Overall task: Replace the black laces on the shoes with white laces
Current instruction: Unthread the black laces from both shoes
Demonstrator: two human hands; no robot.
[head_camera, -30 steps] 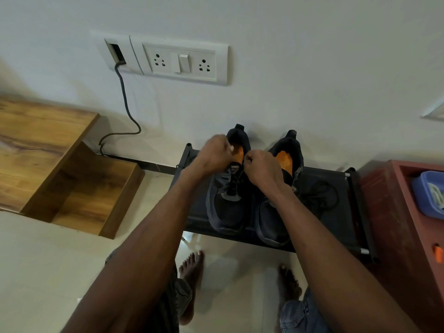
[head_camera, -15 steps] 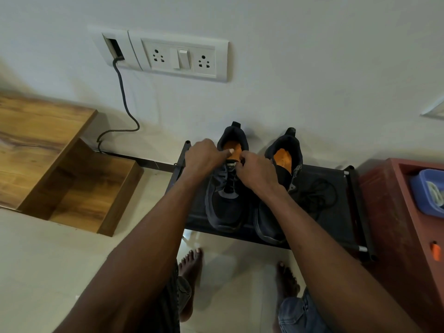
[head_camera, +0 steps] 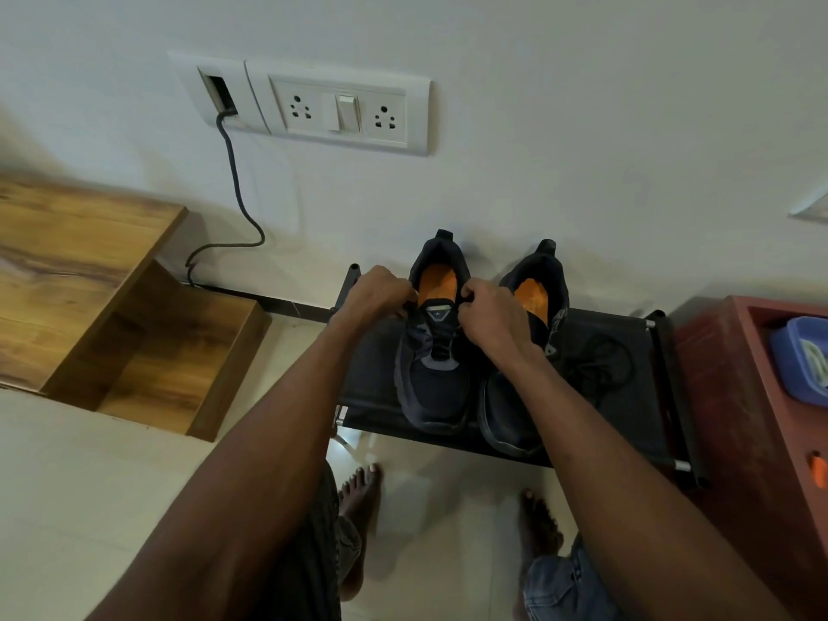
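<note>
Two dark shoes with orange insoles stand side by side on a black rack (head_camera: pixel 636 432) against the wall. My left hand (head_camera: pixel 381 293) pinches something dark at the left side of the left shoe (head_camera: pixel 432 378), near its tongue. My right hand (head_camera: pixel 488 316) pinches at the right side of the same collar, partly covering the right shoe (head_camera: pixel 528 347). Black lace (head_camera: pixel 441 347) shows in the left shoe's lower eyelets. A loose black lace (head_camera: pixel 600 365) lies coiled on the rack to the right. No white lace is visible.
A red cabinet (head_camera: pixel 752 396) with a blue tub (head_camera: pixel 802 356) stands to the right. A wooden stepped unit (head_camera: pixel 112 316) sits to the left. A socket panel (head_camera: pixel 340 109) with a dark cable (head_camera: pixel 237 190) hangs on the wall. My bare feet (head_camera: pixel 358 490) are on the tiled floor.
Both hands have moved apart to either side of the left shoe's collar, uncovering its tongue and orange insole. The camera has come slightly closer.
</note>
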